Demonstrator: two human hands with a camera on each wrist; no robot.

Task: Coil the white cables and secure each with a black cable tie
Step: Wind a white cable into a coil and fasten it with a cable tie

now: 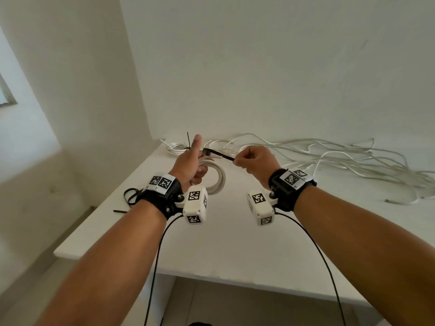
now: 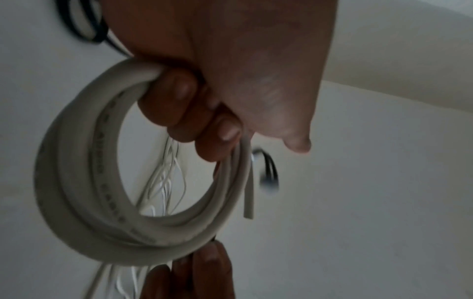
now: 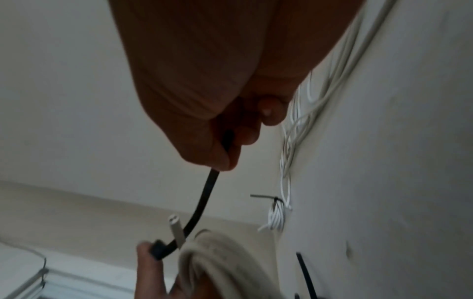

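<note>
Holding the white cable coil [image 1: 215, 177] up over the counter [image 1: 235, 243], the left hand [image 1: 190, 165] has fingers curled thru it w/ thumb up, while the right hand [image 1: 255, 162] pinches the black cable tie [image 1: 219, 155], whose long axis runs left-right btwn the two grips; loose white cables [image 1: 341, 154] lie far right, a tied bundle [image 1: 175, 148] far left. Left wrist view: fingers [image 2: 179, 101] hook the coil's top, cut end hanging beside it. Right wrist view: tie runs from right grip down to the coil, head at left thumb, so tightening likely means pulling rightward; no containers seen.
</note>
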